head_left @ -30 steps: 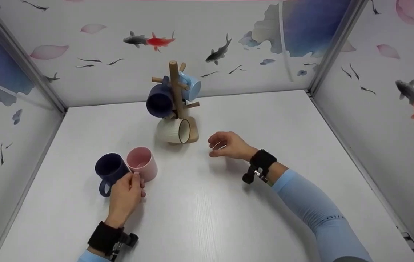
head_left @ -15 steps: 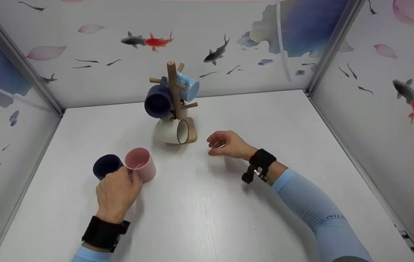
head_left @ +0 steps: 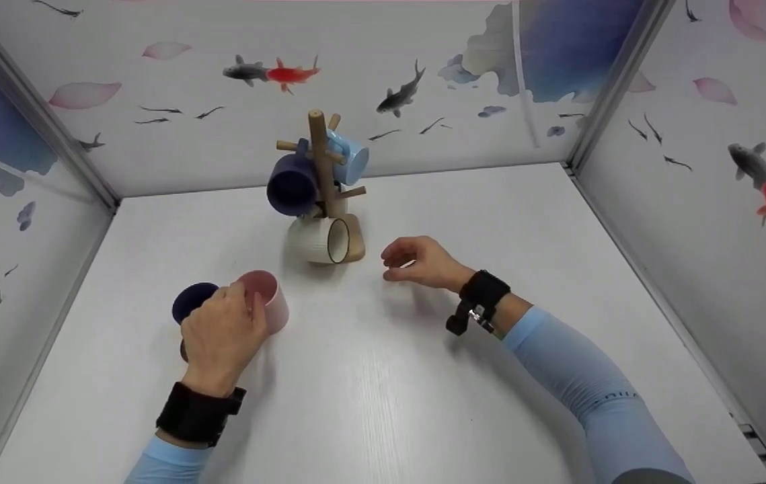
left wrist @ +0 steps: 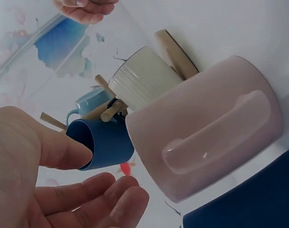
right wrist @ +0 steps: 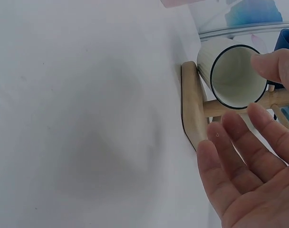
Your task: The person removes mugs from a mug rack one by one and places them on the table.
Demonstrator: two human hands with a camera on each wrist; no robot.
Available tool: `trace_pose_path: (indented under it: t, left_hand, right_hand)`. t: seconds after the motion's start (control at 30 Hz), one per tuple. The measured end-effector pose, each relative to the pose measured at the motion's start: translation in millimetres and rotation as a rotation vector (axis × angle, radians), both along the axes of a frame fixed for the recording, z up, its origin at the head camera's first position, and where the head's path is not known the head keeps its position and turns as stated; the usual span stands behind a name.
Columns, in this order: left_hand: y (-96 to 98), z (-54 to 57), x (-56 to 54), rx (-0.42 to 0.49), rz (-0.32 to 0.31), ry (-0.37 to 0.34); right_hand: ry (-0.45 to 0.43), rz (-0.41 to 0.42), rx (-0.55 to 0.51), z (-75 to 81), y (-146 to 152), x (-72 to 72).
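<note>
Navy mug stands leftmost, partly behind the left hand, whose fingers hang loosely parted; next, upright and plain, comes the pink mug, whose handle the left wrist view shows and the head view hides; white tabletop stretches from there to the right hand, fingers relaxed and holding nothing, well inside the tabletop's right edge

The pink mug looks ceramic, smooth with a soft sheen and a small glint on its handle. The far navy mug is smooth and nearly matt; the light-blue mug is glossy. Fine ribs texture the cream mug. The rack is smooth, bare wood. The table is smooth, faintly grained and slightly shiny. Stretchy cloth sleeves, matt black fabric wrist straps and metal posts show too.
</note>
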State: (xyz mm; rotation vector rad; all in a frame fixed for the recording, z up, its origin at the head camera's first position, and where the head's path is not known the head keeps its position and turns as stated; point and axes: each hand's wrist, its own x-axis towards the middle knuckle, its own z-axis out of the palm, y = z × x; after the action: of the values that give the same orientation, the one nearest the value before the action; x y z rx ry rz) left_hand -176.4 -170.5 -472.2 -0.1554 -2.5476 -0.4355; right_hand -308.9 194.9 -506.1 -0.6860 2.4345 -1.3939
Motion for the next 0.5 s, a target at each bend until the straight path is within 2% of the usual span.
trace_pose_path:
  t: [0.27, 0.37, 0.5]
  left_hand:
    - [9.6, 5.0, -9.9, -0.044, -0.074, 0.113]
    - [13.4, 11.4, -15.4, -0.055, -0.115, 0.157]
    - [17.9, 23.3, -23.4, -0.057, -0.166, 0.163]
  right_hand:
    - [0.03, -0.002, -0.011, 6.9, -6, 3.9]
    - [0.052, -0.01, -0.03, 10.6, -9, 5.3]
    - [0.086, -0.037, -0.065, 16.2, -12, 6.5]
